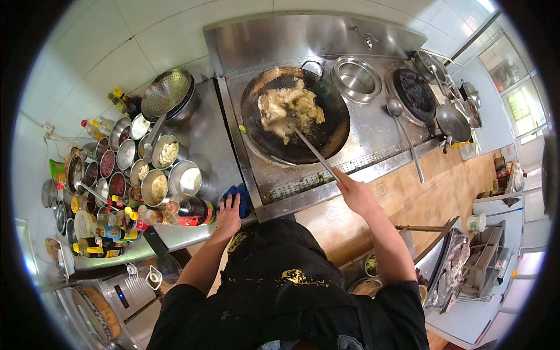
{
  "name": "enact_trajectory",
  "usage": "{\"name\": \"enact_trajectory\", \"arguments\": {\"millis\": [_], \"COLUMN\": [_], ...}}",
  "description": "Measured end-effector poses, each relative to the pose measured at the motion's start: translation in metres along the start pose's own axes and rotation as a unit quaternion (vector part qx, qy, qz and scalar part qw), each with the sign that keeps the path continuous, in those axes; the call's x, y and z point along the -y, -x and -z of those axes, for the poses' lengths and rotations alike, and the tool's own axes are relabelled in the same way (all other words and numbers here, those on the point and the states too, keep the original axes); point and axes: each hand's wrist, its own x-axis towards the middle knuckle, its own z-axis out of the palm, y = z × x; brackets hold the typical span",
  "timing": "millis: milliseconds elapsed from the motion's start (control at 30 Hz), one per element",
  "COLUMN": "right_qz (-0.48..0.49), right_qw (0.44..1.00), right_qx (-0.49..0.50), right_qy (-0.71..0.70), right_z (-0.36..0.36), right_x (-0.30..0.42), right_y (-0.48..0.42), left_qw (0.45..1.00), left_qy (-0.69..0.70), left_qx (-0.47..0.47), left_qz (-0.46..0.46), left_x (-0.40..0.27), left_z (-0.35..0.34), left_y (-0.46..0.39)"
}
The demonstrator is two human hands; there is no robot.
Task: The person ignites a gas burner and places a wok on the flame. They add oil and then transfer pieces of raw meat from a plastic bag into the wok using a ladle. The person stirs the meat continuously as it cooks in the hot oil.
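Note:
My right hand (355,193) grips the end of a long metal handle (317,153), which slants down into a large black wok (337,142). Its working end is hidden among pale, browned pieces of food, probably meat (280,105), in the wok's middle. Some bubbling liquid (305,124) shows beside the pieces. My left hand (229,215) rests palm down at the counter's front edge, fingers spread and partly over a crumpled blue cloth (243,202). Just left of that hand lies a dark sauce bottle (192,211) with a red label.
Metal seasoning bowls (186,176) and several bottles crowd the left counter. Behind them, a perforated strainer (168,94) sits on a pot. Right of the wok stand a steel pot (356,78), a ladle (404,124) jutting past the stove edge, and a second burner (414,95).

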Motion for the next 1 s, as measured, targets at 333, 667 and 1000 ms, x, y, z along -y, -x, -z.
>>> {"name": "enact_trajectory", "arguments": {"millis": [333,667,1000], "right_qz": [-0.059,0.004,-0.107], "right_qw": [0.978,0.998,0.983], "right_qx": [0.013,-0.002,0.037], "right_qy": [0.198,-0.062,0.147], "right_z": [0.054,-0.02,0.058], "right_x": [-0.014,-0.015,-0.008], "right_y": [-0.03,-0.021,-0.007], "left_qw": [1.0,1.0,0.999], "left_qy": [-0.014,-0.004,-0.026], "left_qx": [0.027,0.018,0.038], "left_qz": [-0.005,-0.023,0.026], "left_x": [0.0,0.003,-0.006], "left_z": [0.01,0.011,0.018], "left_y": [-0.009,-0.012,-0.026]}}
